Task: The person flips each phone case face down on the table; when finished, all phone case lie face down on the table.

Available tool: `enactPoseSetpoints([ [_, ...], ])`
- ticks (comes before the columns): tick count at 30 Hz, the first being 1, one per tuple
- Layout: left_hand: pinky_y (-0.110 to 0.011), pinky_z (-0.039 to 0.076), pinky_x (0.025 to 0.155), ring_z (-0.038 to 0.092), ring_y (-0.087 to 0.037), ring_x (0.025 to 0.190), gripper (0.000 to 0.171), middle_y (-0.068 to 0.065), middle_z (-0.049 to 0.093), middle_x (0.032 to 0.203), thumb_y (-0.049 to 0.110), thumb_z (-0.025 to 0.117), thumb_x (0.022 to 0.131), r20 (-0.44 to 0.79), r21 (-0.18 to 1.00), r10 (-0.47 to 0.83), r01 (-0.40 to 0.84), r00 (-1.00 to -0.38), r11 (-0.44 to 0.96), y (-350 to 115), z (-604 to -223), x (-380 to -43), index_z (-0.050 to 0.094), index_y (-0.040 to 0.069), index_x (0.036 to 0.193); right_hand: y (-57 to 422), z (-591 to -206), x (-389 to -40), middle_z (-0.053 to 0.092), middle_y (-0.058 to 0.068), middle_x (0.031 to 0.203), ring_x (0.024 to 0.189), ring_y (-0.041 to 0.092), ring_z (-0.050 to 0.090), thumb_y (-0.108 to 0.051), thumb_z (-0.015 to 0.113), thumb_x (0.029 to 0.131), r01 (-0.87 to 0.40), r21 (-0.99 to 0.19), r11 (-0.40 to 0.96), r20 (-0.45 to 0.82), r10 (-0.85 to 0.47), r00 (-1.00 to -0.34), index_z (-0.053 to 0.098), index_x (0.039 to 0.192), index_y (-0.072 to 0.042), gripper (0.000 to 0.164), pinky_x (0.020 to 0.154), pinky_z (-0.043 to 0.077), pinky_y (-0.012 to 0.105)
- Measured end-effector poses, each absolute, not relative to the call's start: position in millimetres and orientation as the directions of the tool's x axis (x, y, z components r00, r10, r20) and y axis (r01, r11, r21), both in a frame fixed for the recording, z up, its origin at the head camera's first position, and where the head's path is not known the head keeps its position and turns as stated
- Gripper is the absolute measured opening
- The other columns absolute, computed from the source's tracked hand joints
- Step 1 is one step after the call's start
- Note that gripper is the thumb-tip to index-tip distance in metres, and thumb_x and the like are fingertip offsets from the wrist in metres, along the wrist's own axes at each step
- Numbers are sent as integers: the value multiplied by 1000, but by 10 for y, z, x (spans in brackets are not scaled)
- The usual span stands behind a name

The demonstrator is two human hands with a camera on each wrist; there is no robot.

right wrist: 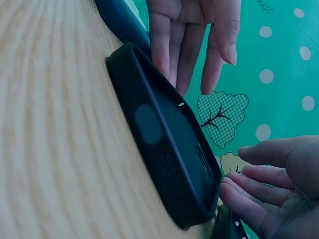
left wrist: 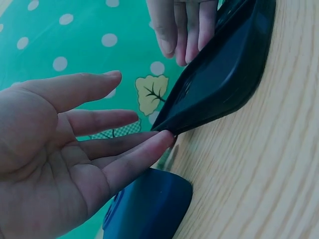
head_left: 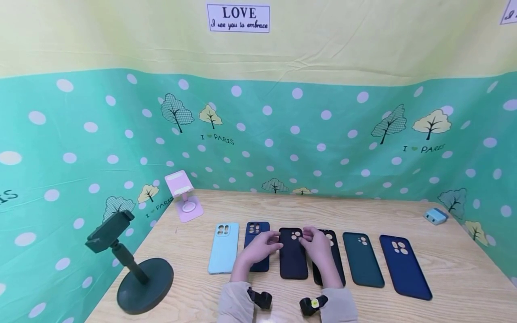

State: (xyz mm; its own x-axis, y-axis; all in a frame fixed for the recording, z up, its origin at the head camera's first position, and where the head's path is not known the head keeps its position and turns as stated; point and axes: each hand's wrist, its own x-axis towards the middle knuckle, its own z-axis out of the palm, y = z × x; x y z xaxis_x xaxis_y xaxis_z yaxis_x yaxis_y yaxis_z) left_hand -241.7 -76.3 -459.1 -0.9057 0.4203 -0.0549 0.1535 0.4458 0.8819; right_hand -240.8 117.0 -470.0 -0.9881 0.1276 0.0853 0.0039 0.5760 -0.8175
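Note:
A black phone case [head_left: 293,260] lies hollow side up on the table, its camera cutout at the far end. My left hand [head_left: 260,248] is at its left edge, fingers extended; in the left wrist view the fingertips touch the case [left wrist: 214,79]. On the opposite side my right hand [head_left: 318,247] has its fingertips at the case's edge, thumb held apart, as the right wrist view shows. Under the left hand is a dark blue phone case [head_left: 260,265], partly covered. Another black phone case [head_left: 338,264] is partly hidden by the right hand and forearm.
The row also holds a light blue case [head_left: 224,251], a dark green case [head_left: 363,262] and a blue case [head_left: 408,273]. A black stand [head_left: 145,287] and a pink stand [head_left: 189,206] occupy the left side. A blue charger-like block [head_left: 436,216] sits at far right, before a patterned curtain.

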Motion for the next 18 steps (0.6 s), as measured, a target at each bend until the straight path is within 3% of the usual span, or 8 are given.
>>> enactPoseSetpoints([
  [6, -47, 54, 93, 59, -38, 119, 45, -26, 57, 132, 14, 58, 96, -25, 864, 430, 198, -902, 464, -772, -4624, -2442, 49, -8, 135, 1144, -4721, -2405, 67, 24, 115, 107, 35, 66, -6, 65, 89, -9, -815, 579, 99, 125, -987, 62, 120, 7, 34, 92, 54, 45],
  [18, -43, 56, 90, 64, -32, 111, 47, -23, 50, 141, 6, 55, 96, -1, 899, 337, 146, -942, 412, -793, -4682, -2461, 44, -5, 140, 1082, -4789, -2431, 63, 26, 124, 114, 36, 63, -4, 64, 88, -30, -858, 513, 100, 109, -989, 58, 124, 8, 38, 97, 52, 44],
])
